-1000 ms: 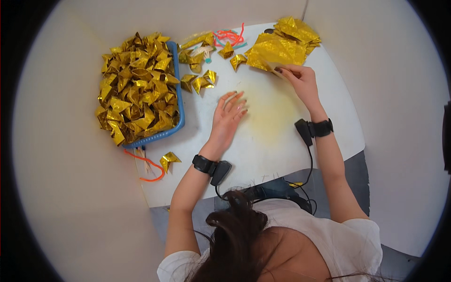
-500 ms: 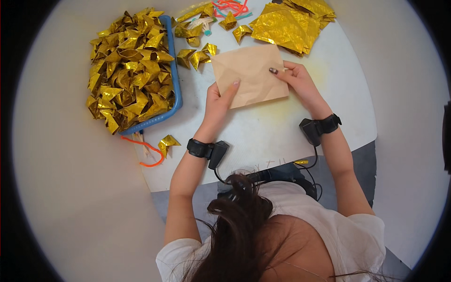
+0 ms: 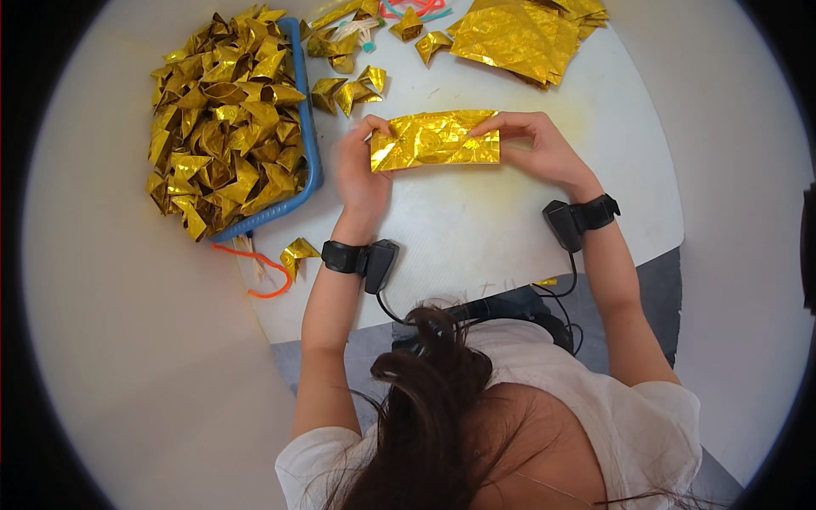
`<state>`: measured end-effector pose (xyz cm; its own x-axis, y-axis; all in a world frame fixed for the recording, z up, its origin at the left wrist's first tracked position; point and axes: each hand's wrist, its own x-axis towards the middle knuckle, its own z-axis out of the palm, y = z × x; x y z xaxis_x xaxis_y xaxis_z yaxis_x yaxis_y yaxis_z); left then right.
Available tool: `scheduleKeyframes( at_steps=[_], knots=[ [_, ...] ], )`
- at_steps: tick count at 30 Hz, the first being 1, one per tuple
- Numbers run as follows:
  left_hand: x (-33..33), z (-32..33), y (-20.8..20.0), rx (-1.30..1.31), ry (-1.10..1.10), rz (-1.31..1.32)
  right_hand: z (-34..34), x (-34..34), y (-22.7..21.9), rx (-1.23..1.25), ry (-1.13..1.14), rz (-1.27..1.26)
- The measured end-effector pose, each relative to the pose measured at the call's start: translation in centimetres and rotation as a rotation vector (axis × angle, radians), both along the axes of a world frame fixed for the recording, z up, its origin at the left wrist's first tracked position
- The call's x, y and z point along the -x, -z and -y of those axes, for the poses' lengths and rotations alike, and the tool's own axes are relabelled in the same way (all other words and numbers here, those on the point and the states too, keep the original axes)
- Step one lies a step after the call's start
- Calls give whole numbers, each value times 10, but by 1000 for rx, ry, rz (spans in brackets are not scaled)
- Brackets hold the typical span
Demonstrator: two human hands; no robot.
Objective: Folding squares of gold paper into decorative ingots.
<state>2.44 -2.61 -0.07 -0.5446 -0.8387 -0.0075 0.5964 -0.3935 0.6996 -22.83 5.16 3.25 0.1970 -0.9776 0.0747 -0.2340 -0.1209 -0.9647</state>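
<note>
Head view: our left hand (image 3: 361,170) and right hand (image 3: 544,153) pinch one gold sheet (image 3: 435,141), upper centre, long axis sideways; one basket (image 3: 311,153) upper left.

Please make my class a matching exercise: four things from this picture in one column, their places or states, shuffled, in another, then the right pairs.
1. Blue plastic basket
2. Flat gold foil sheets
3. Folded gold foil rectangle
4. Single thin orange cord

A. Held by the left hand and right hand
B. Lying in a bend
C. Heaped with folded gold pieces
D. Piled at the white table's far right

Pairs: 1-C; 2-D; 3-A; 4-B
</note>
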Motion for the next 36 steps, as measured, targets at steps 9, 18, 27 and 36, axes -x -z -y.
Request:
scheduleKeyframes(
  at_steps=[9,18,27,36],
  knots=[
    [14,-8,-5,242,-50,534,7,0,21,-63,57,94],
    [6,-1,2,164,331,333,6,-5,21,-258,272,187],
    [12,0,9,913,-367,789,6,-9,25,-50,58,205],
    [16,-11,-7,172,-31,146,1,-22,13,-93,219,305]
  ],
)
